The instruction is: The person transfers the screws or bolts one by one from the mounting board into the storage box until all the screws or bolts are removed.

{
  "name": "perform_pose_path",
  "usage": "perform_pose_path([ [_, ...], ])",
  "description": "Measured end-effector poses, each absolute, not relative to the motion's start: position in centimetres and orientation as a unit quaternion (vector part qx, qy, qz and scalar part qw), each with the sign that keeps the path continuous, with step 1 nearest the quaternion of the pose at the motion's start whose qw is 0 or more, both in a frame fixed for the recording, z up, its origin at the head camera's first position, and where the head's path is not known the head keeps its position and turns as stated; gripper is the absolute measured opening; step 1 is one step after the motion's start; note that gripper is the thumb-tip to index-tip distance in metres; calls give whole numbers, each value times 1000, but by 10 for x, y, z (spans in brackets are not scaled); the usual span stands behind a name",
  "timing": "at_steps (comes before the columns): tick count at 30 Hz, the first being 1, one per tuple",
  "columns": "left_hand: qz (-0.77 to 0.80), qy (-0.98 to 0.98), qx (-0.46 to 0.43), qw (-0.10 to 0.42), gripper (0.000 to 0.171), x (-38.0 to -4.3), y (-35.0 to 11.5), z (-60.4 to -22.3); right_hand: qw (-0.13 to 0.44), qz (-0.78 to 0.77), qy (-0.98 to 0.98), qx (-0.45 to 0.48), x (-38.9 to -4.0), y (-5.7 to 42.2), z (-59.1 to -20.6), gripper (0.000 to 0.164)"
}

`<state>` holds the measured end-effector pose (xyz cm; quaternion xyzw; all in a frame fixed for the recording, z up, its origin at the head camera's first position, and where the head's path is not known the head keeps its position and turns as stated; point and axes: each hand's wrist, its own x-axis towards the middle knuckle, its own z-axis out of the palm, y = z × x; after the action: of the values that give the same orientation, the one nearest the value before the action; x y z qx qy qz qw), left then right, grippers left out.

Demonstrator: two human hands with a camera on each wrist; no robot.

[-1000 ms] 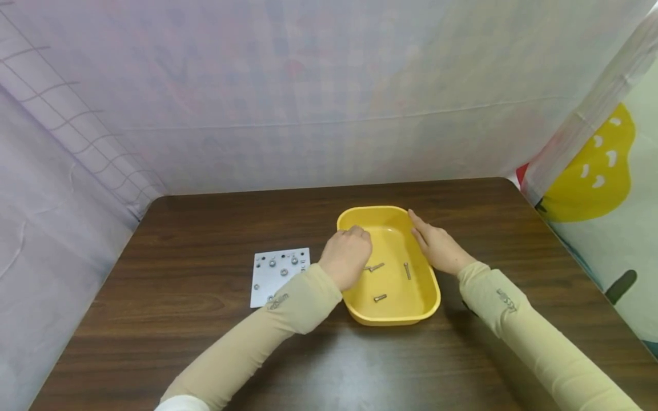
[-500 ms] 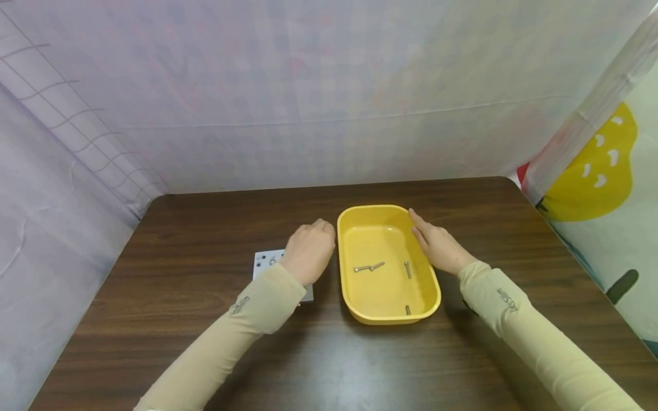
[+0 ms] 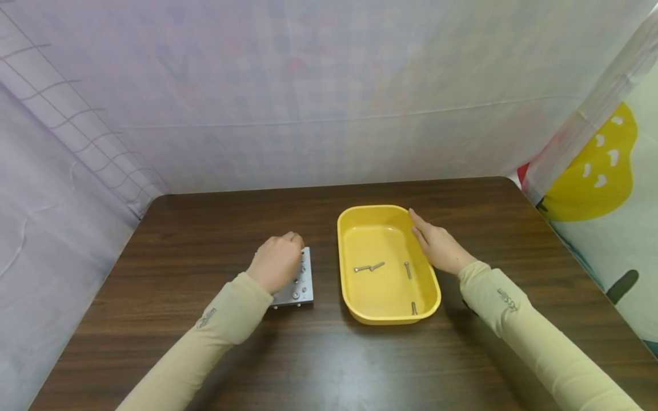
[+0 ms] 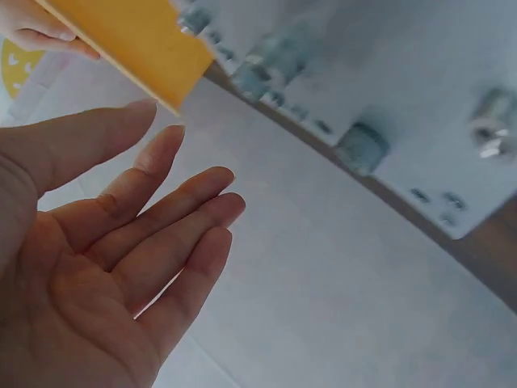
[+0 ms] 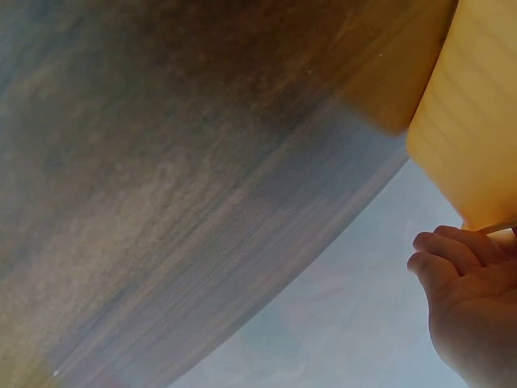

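My left hand (image 3: 277, 262) hovers over a light grey metal plate (image 3: 307, 279), covering much of it in the head view. In the left wrist view, the fingers (image 4: 174, 202) are loosely bent, with a gap between thumb and index fingertip and nothing held. Socket-head bolts (image 4: 362, 147) stand in the plate, which also has small holes. My right hand (image 3: 438, 246) holds the right wall of a yellow plastic tub (image 3: 345, 285), thumb at the inner side and fingers outside. Several loose bolts (image 3: 408, 270) lie on the tub's floor.
The dark wood-grain table (image 3: 205, 228) carries the plate on the left and the tub right of it. A pale cloth curtain (image 3: 308, 114) hangs behind the table's far edge. A printed cloth with a yellow shape (image 3: 591, 171) hangs at the right.
My left hand has moved left from above the tub to above the plate. One bolt in the tub has shifted to the near right corner. The right hand has stayed still.
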<state>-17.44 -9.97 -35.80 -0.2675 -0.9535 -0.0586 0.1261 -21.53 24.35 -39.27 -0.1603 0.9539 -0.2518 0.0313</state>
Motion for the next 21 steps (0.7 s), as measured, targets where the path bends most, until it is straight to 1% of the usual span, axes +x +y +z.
perform_pose_path([
  [5, -62, -958, -260, 107, 16, -172, -105, -367, 35, -256, 953, -159, -215, 244, -393, 54],
  [8, -71, -957, -264, 100, 18, -171, -105, -371, 40, -258, 952, -158, -215, 244, -394, 55],
  [17, -56, -957, -268, 98, 23, -166, -102, -380, 42, -257, 953, -156, -216, 245, -395, 55],
  [21, -43, -956, -269, 105, 26, -165, -101, -381, 44, -258, 953, -155, -216, 245, -395, 55],
])
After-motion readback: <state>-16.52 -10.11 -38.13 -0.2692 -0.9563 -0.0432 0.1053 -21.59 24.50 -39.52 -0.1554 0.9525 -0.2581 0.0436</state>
